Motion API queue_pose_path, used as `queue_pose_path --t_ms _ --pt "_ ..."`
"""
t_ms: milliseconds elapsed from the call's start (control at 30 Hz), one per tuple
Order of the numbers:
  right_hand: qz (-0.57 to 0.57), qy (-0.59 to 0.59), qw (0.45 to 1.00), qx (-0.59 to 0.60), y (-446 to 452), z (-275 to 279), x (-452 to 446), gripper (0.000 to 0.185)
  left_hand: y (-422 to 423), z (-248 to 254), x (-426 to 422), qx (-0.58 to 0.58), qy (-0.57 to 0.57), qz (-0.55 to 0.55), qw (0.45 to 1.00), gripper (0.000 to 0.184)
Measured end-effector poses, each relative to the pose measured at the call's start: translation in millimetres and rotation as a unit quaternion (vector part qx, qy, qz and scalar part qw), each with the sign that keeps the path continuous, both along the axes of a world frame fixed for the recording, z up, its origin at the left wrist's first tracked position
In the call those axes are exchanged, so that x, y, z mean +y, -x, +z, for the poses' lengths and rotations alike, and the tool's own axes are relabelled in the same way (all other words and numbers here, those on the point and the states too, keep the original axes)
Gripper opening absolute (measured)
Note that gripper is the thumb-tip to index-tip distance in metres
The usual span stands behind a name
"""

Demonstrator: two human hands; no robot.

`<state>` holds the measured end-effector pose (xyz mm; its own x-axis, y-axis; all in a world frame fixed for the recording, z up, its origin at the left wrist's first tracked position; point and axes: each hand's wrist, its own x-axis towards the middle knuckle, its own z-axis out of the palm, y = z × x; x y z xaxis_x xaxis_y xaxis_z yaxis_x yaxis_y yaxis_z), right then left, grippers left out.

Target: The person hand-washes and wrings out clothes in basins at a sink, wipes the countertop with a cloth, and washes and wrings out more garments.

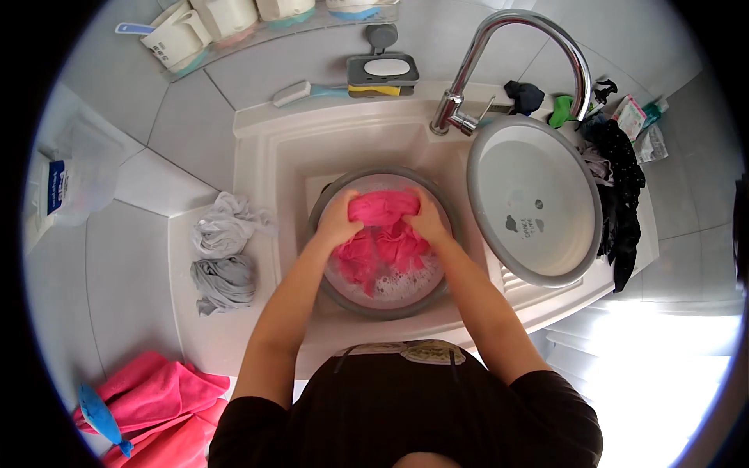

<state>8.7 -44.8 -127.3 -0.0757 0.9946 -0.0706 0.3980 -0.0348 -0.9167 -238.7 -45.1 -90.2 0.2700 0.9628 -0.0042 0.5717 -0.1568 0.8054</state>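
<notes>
A bright pink cloth [380,243] lies partly under soapy water in a round grey-rimmed basin [378,312], which stands inside the sink [300,156]. My left hand [342,221] grips the left end of a bunched part of the cloth, fingers wrapped round it. At the other end of the same bunch, my right hand [424,216] is closed on the cloth. White suds float in front of the cloth, near the basin's lower right.
An empty grey-rimmed basin [534,199] leans right of the tap [450,109]. Black clothes [622,210] lie beyond it. Twisted grey cloths [223,284] rest on the left ledge. A soap dish [382,70] and brush [292,94] are behind; pink cloths [168,394] are lower left.
</notes>
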Motion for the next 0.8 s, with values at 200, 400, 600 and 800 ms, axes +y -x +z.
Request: queue_pose_path --t_ms 200,400,600,800 --pt "0.084 0.018 0.914 -0.396 42 -21 -21 0.070 -26 -54 -27 0.195 -0.075 0.008 0.978 0.060" --pt "0.198 0.030 0.879 -0.432 48 -39 -17 0.072 -36 -87 -38 0.279 0.020 -0.033 0.960 0.060" --pt "0.255 0.156 0.814 -0.498 54 -28 22 0.062 -63 -57 -23 0.326 0.305 0.075 0.892 0.077" --pt "0.241 0.085 0.806 -0.534 44 -37 14 0.039 -44 -60 12 0.367 0.252 -0.103 0.889 0.054"
